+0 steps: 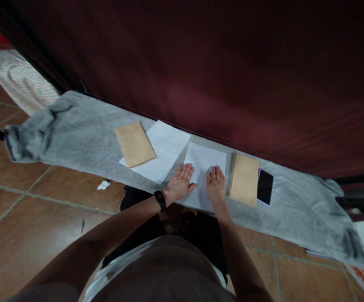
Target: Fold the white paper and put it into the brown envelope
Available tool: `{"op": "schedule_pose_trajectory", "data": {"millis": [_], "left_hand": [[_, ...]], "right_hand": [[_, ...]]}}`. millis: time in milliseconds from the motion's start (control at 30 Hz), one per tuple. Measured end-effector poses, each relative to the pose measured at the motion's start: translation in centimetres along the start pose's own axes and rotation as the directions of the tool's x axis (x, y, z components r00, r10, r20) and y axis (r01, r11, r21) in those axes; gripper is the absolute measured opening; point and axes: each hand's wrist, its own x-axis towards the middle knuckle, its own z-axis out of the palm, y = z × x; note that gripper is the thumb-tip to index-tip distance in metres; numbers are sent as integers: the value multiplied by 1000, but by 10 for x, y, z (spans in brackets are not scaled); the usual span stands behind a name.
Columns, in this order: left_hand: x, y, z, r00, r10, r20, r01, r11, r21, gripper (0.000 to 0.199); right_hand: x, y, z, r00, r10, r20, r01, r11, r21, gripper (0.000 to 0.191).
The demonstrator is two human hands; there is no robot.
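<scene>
A white sheet of paper lies in front of me on a grey cloth, with a faint crease across it. My left hand, a black band on its wrist, rests at the sheet's left edge with fingers stretched out and thumb apart. On the sheet's right half my right hand lies palm down, its fingers extended close together. Neither hand grips anything. Left of them, a brown envelope partly covers more white paper. A stack of brown envelopes sits just right of my right hand.
A dark-screened phone touches the right side of the envelope stack. The grey cloth covers a long narrow surface, backed by a dark red curtain. Striped fabric is at the far left; a white scrap lies on the tiled floor.
</scene>
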Motion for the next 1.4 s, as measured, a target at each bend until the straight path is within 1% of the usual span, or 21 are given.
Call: {"op": "schedule_pose_trajectory", "data": {"millis": [100, 233, 333, 467, 567, 800, 867, 967, 1033, 1167, 1300, 1400], "left_hand": [[10, 3, -3, 1000, 10, -7, -10, 1000, 20, 61], [37, 7, -2, 997, 32, -69, -31, 999, 19, 52], [61, 8, 5, 993, 45, -107, -47, 999, -11, 53], [80, 5, 18, 996, 14, -87, -17, 999, -38, 54], [85, -3, 24, 996, -24, -86, 22, 999, -35, 55], [87, -26, 26, 984, -136, -117, 136, 991, -3, 58], [90, -28, 25, 979, -168, -118, 170, 985, 13, 58], [99, -21, 21, 970, -212, -121, 217, 976, 31, 59], [108, -14, 18, 974, -192, -123, 196, 980, 24, 58], [124, -4, 17, 992, -94, -87, 92, 996, -16, 55], [129, -9, 23, 993, -93, -71, 91, 995, -33, 56], [127, -17, 28, 990, -111, -87, 109, 994, -30, 57]], "right_hand": [[15, -3, 2, 999, -34, 11, 35, 999, -6, 54], [35, -8, 8, 998, -38, 40, 40, 998, -53, 52], [45, -7, 12, 996, -62, 60, 67, 994, -84, 50], [53, -1, 16, 993, -97, 65, 105, 984, -144, 49], [57, 4, 19, 995, -90, 31, 94, 981, -171, 49], [65, 18, 27, 995, 38, -93, -55, 979, -195, 53], [68, 21, 27, 990, 57, -128, -81, 979, -189, 54], [74, 20, 27, 987, 81, -141, -106, 979, -174, 54], [81, 16, 26, 991, 62, -115, -80, 984, -158, 52], [91, 9, 27, 999, -19, -37, 14, 992, -123, 49], [94, 11, 30, 1000, -15, -23, 12, 991, -137, 49], [93, 15, 32, 998, 11, -59, -20, 986, -163, 50]]}}
